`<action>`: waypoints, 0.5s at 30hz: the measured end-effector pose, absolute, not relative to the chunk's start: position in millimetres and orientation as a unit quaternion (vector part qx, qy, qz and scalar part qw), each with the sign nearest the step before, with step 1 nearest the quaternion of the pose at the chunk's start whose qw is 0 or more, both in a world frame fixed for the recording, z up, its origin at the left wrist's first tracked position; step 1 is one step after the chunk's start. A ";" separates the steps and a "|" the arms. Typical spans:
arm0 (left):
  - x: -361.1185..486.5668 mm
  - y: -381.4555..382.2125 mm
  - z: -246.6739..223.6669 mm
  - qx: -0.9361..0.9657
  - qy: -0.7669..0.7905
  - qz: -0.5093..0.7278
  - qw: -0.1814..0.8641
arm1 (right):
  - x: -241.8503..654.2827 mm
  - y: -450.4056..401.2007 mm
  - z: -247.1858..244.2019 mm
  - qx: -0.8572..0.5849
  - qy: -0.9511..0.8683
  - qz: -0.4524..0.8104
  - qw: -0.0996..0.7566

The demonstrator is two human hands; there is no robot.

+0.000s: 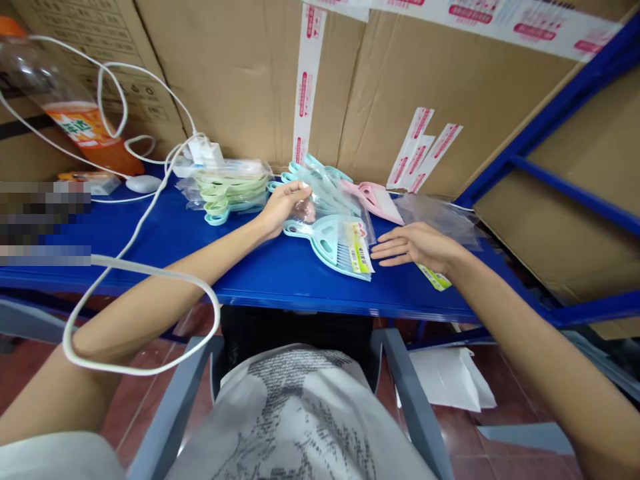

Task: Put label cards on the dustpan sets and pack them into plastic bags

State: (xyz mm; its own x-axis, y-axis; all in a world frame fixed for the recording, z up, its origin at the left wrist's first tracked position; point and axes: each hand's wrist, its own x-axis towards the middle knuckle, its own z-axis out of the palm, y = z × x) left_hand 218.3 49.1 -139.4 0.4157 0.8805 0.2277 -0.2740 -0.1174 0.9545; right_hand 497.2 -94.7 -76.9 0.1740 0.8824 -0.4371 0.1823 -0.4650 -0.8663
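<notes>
A light-blue brush and dustpan set (pixel 325 241) lies on the blue table with its bristles to the right, a yellow-green label card (pixel 360 248) over them. Behind its handle is my left hand (pixel 289 205), thumb and fingers pressed together on clear plastic. My right hand (pixel 417 248) hovers just right of the bristles, palm turned inward, fingers stretched out and holding nothing. Another label card (pixel 434 277) shows partly under it. More light-blue sets (pixel 320 180) in clear plastic lie behind, beside a pink set (pixel 377 202).
Green sets (pixel 227 190) are stacked at the left, near a white charger (pixel 206 153) and a looping white cable (pixel 145 220). An orange drink bottle (pixel 83 127) leans far left. Clear bags (pixel 440 217) lie at right. Cardboard (pixel 240 80) stands behind the blue table (pixel 280 287).
</notes>
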 end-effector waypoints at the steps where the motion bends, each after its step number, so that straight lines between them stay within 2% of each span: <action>1: 218.8 47.8 -139.3 0.575 0.266 0.475 0.611 | 493.9 -91.0 -76.7 -0.686 -0.386 0.515 0.339; 7: 222.4 43.3 -139.3 0.559 0.275 0.500 0.601 | 483.7 -69.9 -89.0 -0.714 -0.388 0.490 0.315; 15: 228.5 35.6 -136.8 0.551 0.276 0.505 0.604 | 473.6 -62.9 -98.0 -0.718 -0.504 0.416 0.239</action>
State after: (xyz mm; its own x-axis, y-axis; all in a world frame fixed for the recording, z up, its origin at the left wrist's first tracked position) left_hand 228.5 35.6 -136.8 0.3380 0.9145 0.2225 -0.3054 -0.1171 0.9450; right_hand 473.6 -62.9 -98.0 0.1465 0.9228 -0.3564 0.5256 -0.3779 -0.7622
